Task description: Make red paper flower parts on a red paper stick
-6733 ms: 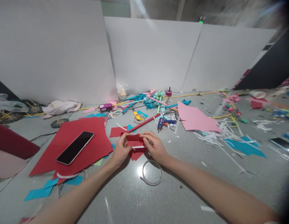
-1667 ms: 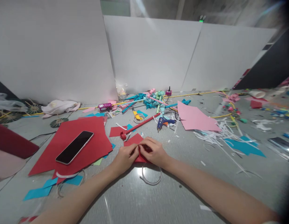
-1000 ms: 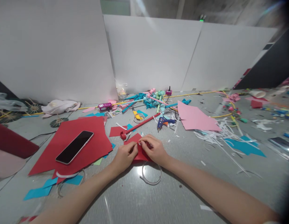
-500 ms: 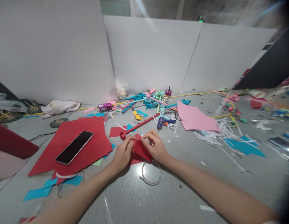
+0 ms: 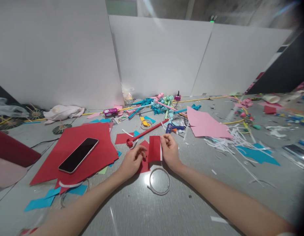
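A makeshift craft workspace is suggested; it is bounded by white partition panels (image 5: 161,55), above which a bare grey wall (image 5: 240,13) and a green-lit fixture (image 5: 212,20) are seen; the grey surface (image 5: 134,213) is strewn with red sheeting (image 5: 103,152), pink paper (image 5: 207,124) and white paper strips (image 5: 227,141); handcraft is further indicated by a blue glue gun (image 5: 175,127) lying near the pink paper.

Red paper piece (image 5: 145,166): outline partly hidden under left hand (image 5: 132,160) and folded red strip (image 5: 155,149); fingertip contact there unclear. Right hand (image 5: 171,152) masks nozzle end of blue glue gun (image 5: 175,128). Red roll (image 5: 11,149) and silver phone (image 5: 296,153) cut off by side edges. Label on purple object (image 5: 110,112) too small to read. Far-right scraps (image 5: 293,116) blurred.
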Available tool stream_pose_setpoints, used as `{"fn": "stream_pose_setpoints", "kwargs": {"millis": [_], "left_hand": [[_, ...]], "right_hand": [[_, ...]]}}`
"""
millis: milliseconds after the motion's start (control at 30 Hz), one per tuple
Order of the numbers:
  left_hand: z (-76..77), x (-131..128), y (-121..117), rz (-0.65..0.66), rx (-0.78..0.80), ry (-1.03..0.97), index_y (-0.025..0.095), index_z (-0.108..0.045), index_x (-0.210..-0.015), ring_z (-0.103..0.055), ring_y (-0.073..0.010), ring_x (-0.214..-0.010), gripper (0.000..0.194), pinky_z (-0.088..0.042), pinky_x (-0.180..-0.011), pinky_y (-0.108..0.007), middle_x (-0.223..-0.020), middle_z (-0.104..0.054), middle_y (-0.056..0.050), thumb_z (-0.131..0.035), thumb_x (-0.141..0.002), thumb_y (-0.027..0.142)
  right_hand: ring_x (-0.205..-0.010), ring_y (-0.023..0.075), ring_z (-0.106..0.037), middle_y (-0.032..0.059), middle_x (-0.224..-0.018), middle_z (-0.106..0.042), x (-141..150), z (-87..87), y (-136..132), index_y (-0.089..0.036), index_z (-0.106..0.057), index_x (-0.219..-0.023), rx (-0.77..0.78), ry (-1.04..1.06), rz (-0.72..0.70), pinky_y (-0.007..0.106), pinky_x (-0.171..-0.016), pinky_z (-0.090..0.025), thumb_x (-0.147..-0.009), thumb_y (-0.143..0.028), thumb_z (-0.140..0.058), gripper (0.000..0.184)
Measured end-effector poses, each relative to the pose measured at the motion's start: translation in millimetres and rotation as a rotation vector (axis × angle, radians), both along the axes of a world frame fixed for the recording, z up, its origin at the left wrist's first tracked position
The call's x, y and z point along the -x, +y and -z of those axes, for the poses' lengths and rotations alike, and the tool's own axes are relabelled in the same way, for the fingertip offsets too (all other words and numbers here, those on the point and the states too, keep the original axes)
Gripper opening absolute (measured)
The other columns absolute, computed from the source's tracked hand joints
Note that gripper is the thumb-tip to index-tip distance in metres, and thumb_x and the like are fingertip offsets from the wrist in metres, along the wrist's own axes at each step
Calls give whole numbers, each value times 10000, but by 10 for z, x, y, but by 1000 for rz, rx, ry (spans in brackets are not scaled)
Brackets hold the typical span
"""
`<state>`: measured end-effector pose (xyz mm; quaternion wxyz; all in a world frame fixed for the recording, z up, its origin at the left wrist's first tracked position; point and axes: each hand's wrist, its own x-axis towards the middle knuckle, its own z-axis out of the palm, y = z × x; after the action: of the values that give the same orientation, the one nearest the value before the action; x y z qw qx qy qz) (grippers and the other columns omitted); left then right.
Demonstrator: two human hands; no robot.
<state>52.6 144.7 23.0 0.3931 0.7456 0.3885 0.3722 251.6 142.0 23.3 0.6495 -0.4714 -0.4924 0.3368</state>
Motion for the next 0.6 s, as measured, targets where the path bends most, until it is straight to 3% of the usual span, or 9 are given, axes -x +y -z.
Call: {"fn": "stream_pose_setpoints", "kwargs": {"millis": [133,333,600], "left_hand": [[-141,-15,-107,162,-193,208,180,-659,-917,-605,-189,-790,152,-445,-721,-288,-886,-691,-58,-514,-935,222],[-224,-25,-173,254,-177,275,179,-677,-925,-585,-186,-757,229,-430,-699,-274,-864,-677,-46,-606,-945,396],[-2,-36,-45,10,-148,204,172,-574,-726,-482,-136,-613,344,-350,-599,-252,-677,-587,3,-514,-1000,370]], "right_hand": [[-543,127,-480,-48,-659,-542,2,11,-6,-225,-538,-947,1,-9,-45,234,-509,-404,-982,-561,-598,343],[-523,131,-507,-45,-659,-600,13,16,-12,-235,-527,-1009,39,30,-139,232,-493,-409,-981,-579,-596,353],[-462,126,-524,-78,-610,-569,29,19,-26,-248,-508,-1015,86,51,-203,225,-449,-413,-980,-583,-591,347]]}}
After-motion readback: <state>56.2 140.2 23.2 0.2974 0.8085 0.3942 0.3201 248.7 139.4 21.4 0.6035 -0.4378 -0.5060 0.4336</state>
